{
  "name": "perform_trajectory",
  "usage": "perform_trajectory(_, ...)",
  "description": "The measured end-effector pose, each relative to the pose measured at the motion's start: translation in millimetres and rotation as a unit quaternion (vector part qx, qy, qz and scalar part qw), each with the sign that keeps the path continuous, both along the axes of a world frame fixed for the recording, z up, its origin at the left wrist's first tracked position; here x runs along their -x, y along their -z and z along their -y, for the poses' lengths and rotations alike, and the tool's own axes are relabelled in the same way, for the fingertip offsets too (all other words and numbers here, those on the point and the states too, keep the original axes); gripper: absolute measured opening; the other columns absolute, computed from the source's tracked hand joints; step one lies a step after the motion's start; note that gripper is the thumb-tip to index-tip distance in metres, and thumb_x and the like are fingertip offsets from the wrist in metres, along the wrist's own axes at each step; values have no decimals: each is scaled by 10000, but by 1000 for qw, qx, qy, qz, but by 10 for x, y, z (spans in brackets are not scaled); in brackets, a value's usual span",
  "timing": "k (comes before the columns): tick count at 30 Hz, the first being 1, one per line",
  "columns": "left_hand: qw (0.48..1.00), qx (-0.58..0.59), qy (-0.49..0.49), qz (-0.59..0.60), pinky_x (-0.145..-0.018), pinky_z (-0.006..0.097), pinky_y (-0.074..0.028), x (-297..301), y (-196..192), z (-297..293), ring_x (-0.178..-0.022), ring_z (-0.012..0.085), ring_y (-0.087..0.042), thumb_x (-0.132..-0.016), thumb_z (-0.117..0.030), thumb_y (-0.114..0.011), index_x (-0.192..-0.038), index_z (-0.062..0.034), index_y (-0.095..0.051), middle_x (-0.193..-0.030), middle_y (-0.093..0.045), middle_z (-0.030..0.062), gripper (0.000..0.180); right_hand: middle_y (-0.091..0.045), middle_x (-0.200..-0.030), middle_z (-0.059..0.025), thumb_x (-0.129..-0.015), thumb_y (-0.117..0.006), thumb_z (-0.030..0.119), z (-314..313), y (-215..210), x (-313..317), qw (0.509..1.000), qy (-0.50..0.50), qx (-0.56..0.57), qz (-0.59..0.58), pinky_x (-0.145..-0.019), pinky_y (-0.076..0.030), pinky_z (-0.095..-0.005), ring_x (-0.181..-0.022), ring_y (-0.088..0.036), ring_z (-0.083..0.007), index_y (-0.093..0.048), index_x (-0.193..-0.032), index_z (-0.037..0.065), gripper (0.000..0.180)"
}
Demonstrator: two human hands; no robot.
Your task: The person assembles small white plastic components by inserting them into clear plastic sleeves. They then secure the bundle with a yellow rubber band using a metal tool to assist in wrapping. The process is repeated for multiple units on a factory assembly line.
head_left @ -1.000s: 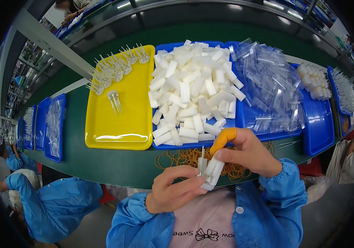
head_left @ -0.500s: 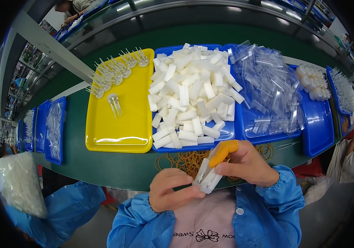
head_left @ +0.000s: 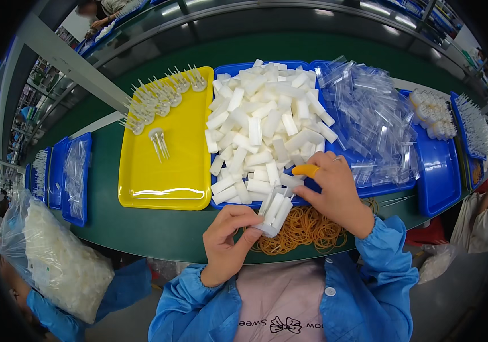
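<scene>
My left hand (head_left: pixel 230 242) pinches the base of a small white assembly (head_left: pixel 275 214), which stands tilted, with white foam blocks and thin pins rising from it. My right hand (head_left: pixel 338 191), an orange finger cot (head_left: pixel 305 170) on its index finger, reaches over the near edge of a blue tray (head_left: pixel 215 204). Between its thumb and index finger sits a white foam block (head_left: pixel 291 180). A large heap of such foam blocks (head_left: pixel 267 125) fills that tray. Below my right hand lies a pile of tan rubber bands (head_left: pixel 306 231) on the green table.
Left of the heap, a yellow tray (head_left: pixel 167 176) holds several white pinned pieces (head_left: pixel 155 100). To the right, a blue tray holds clear plastic sleeves (head_left: pixel 369 119); farther right is another blue tray (head_left: pixel 440 176). At lower left, a person in blue has a bag of white pieces (head_left: pixel 67 262).
My right hand has left the assembly and moved up to the foam blocks. My left hand still holds the assembly, slightly higher. The bag at lower left has swung right and down.
</scene>
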State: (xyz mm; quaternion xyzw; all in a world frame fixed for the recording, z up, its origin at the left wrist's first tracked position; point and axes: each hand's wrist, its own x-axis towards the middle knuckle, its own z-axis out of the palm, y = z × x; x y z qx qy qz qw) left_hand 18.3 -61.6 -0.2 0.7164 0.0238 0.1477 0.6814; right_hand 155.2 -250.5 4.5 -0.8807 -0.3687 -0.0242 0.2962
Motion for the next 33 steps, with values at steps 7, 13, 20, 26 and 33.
perform_trajectory(7, 995, -92, 13, 31, -709, 256, -457, 43, -14, -1, -812, 166, -564, -760, 34, -693, -933, -17, -695, -930, -598, 90, 181, -561, -928, -34, -679, -724, 141, 28, 51, 11, 997, 3, 22, 76, -772, -364, -373, -868, -516, -220, -679, -909, 82, 242)
perform_trajectory(13, 991, -111, 47, 60, -648, 242, -443, 32, -34, 56, -760, 155, -558, -747, 10, -713, -898, -17, -707, -892, -602, 93, 153, -602, -857, -30, -665, -723, 108, 69, -87, 65, 993, 3, -39, 114, -785, -377, -368, -795, -540, -214, -691, -897, 86, 234)
perform_trajectory(20, 995, -71, 58, 50, -650, 245, -440, 36, -49, 65, -769, 161, -562, -733, 26, -719, -892, -27, -709, -880, -610, 92, 167, -605, -808, -16, -666, -722, 107, 79, -75, 92, 992, 9, -65, 106, -721, -418, -338, -728, -558, -204, -699, -934, 94, 269)
perform_trajectory(26, 980, -155, 83, 96, -649, 263, -446, 9, -101, 36, -756, 173, -567, -676, 35, -730, -878, -72, -723, -869, -621, 60, 229, -619, -845, -52, -754, -683, 84, 107, -161, 101, 979, -93, -169, -63, -709, -474, -301, -784, -603, -206, -684, -982, 66, 228)
perform_trajectory(33, 933, -265, 134, 206, -598, 285, -466, -3, -133, 68, -710, 192, -582, -555, 16, -733, -857, -111, -746, -847, -623, 30, 328, -643, -963, -62, -853, -623, 44, 264, -251, 97, 786, -98, -337, -508, -784, -480, -256, -880, -601, -117, -653, -990, 2, 146)
